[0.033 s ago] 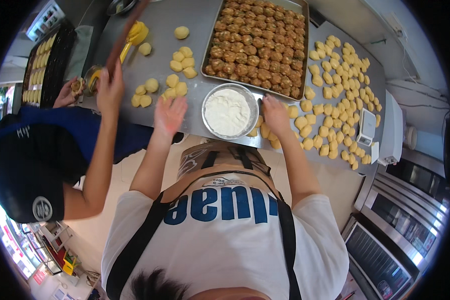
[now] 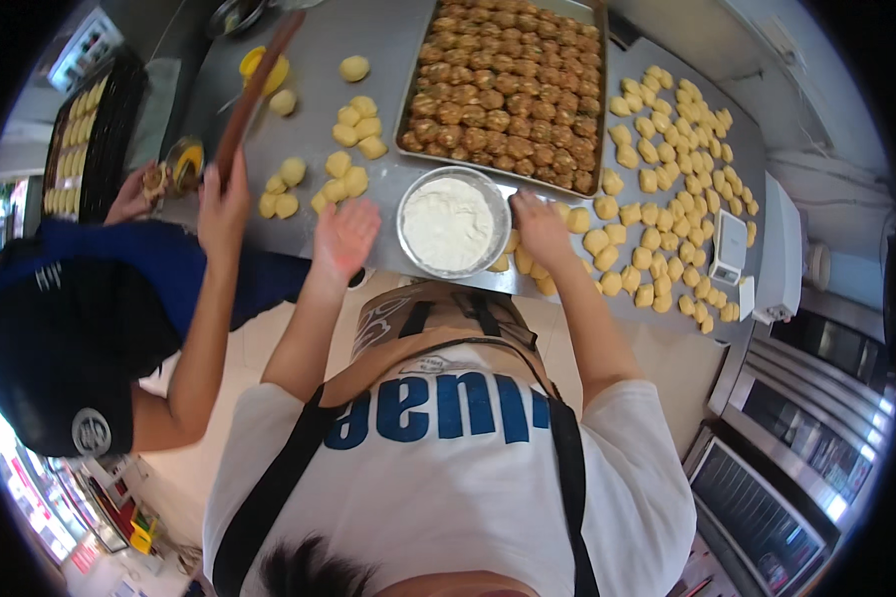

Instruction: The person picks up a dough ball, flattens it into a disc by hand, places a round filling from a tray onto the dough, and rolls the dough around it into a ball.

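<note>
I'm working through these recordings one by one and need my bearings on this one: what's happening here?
The person's left hand is open near some dough pieces. Their right hand is beside a metal bowl of white powder; whether they touch is unclear. Past the bowl sits a tray of brown balls, and more dough pieces lie spread on the table to the right. On the left, a co-worker's hand grips a brown stick.

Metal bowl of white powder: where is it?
In the head view's upper centre, the bowl sits between the left hand and right hand, just below the tray of brown balls.
</note>
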The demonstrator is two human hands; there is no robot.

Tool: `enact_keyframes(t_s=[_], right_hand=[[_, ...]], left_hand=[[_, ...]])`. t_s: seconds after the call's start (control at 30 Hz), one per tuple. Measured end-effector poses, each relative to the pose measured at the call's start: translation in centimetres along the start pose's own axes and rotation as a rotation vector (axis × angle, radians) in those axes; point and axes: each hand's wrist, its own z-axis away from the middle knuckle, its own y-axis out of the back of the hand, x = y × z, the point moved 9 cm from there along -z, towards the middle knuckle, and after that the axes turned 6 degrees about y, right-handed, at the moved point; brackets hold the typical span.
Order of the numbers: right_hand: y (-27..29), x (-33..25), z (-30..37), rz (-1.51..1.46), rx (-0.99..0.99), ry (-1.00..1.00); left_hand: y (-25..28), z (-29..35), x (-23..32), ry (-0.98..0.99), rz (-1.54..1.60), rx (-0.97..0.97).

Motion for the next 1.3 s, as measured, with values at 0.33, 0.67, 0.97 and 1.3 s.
enact_keyframes(t_s=[0.33, 0.67, 0.97, 1.3], right_hand=[[-0.5, 1.7, 3.9, -0.224, -0.080, 0.010], [-6.3, -7.5, -1.1, -0.509, -0.093, -0.311], [6.8, -8.0, -3.5, -0.527, 0.517, -0.428], [17.0, -7.5, -1.6, -0.389, 1.000, -0.613]], left_hand=[[4.0, -2.6, -5.8, 0.262, -0.463, -0.200], [-1.3, -3.4, -3.8, 0.058, -0.726, -0.068], [-11.0, -3.0, -7.4, 0.102, -0.968, -0.321], [-18.0, 2.8, -15.3, 0.254, -0.930, -0.754]])
